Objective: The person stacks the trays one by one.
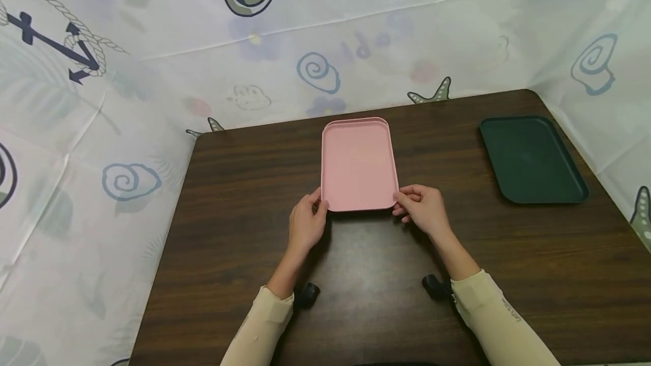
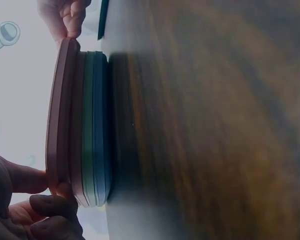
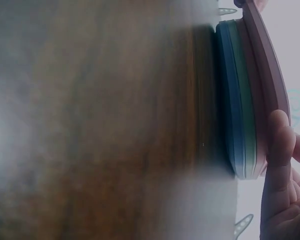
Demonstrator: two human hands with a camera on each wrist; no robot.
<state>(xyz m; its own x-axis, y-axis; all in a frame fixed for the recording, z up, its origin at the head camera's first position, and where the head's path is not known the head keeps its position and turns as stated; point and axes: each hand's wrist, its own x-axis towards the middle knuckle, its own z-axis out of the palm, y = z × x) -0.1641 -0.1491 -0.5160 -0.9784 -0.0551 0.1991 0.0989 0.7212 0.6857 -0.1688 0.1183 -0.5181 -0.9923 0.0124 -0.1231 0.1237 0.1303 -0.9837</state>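
Observation:
A pink tray (image 1: pixel 358 164) lies face up at the top of a stack near the far middle of the table. My left hand (image 1: pixel 307 222) pinches its near left corner between thumb and fingers. At the near right corner, my right hand (image 1: pixel 423 208) pinches the rim. The left wrist view shows the layers below: more pink, then a green tray (image 2: pixel 88 130), then a blue tray (image 2: pixel 102 130) at the bottom. Seen from the side, the top pink tray sits slightly out of line with the layers under it.
A dark green tray (image 1: pixel 534 160) lies alone at the right side of the brown wooden table (image 1: pixel 244 185). Behind and beside the table hangs a white cloth (image 1: pixel 168 89) with sea prints. Black wrist devices show under both sleeves.

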